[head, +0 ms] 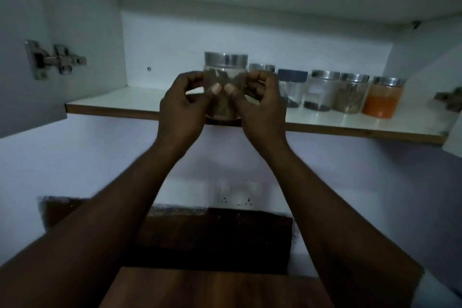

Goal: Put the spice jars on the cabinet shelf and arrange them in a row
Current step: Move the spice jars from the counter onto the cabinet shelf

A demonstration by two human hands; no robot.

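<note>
While both hands, left hand [185, 105] and right hand [260, 105], clasp the jar [223, 75] at shelf [112, 105] edge, glass looks rigid, slick, breakable, so mid-body hold suits.

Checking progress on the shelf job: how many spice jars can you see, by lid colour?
Silver-lidded jars: 5
Blue-lidded jar: 1
Total: 6 jars

A jar [225, 75] sits at the shelf [112, 100] front, five jars [325, 91] right.
</note>
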